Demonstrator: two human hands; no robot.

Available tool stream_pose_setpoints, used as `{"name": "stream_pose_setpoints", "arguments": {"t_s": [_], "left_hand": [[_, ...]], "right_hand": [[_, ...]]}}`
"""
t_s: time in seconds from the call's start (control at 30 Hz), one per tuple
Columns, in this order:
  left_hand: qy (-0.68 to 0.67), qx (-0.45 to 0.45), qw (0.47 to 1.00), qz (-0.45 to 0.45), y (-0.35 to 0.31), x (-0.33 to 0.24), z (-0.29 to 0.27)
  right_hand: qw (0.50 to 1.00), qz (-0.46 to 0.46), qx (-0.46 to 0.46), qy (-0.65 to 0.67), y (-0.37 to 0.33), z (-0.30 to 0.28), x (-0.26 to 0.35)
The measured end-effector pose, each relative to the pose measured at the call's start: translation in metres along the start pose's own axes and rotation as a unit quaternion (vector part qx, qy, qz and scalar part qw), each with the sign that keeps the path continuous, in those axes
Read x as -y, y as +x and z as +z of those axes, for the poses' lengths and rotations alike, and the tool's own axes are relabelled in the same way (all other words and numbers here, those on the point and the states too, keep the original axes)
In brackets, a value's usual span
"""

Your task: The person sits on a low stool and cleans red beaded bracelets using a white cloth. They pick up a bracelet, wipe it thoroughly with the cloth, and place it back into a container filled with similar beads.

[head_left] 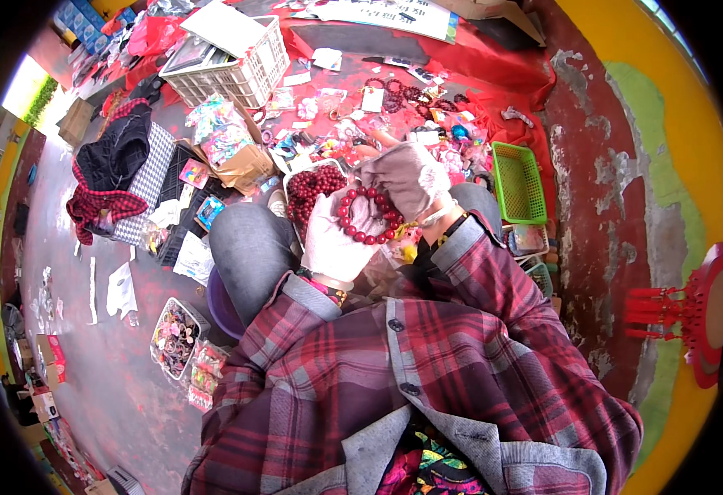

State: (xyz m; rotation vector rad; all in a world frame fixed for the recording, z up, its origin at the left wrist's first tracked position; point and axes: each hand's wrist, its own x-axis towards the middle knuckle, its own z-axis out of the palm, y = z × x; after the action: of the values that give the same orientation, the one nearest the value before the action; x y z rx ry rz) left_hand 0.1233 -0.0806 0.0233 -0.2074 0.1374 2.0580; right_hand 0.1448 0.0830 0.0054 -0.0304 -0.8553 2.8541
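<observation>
My left hand, in a whitish glove, has a bracelet of glossy dark-red beads lying in its palm, the loop facing up. Just right of it and slightly farther away is my right hand, also gloved, with its back toward me. Its fingers stretch up and left, and bare fingertips seem to poke out of the glove; nothing shows in them. Beyond the left hand, a white basket is heaped with similar red bead strings. Something yellow and small hangs below the right hand.
A bright green basket stands right, by the peeling wall. Ahead lie scattered trinkets and bead bracelets. To the left are a cardboard box of packets, a white crate and a basket of hair ties.
</observation>
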Motion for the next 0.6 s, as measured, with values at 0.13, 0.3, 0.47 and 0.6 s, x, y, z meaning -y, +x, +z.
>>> {"name": "stream_pose_setpoints", "arguments": {"t_s": [0.13,0.3,0.47,0.6], "left_hand": [[0.024,0.011,0.999,-0.032,-0.006,-0.009,-0.005],[0.065,-0.016,0.998,-0.003,-0.011,-0.02,0.012],[0.0,0.088,0.996,-0.016,-0.017,-0.038,0.023],[0.052,0.049,0.997,0.04,-0.023,-0.038,0.037]], "right_hand": [[0.996,0.016,-0.008,0.091,-0.006,-0.007,0.01],[0.989,0.102,-0.048,-0.101,-0.023,-0.036,0.018],[0.776,0.249,0.069,-0.575,-0.046,-0.078,0.014],[0.642,0.207,0.178,-0.716,-0.052,-0.057,0.02]]}}
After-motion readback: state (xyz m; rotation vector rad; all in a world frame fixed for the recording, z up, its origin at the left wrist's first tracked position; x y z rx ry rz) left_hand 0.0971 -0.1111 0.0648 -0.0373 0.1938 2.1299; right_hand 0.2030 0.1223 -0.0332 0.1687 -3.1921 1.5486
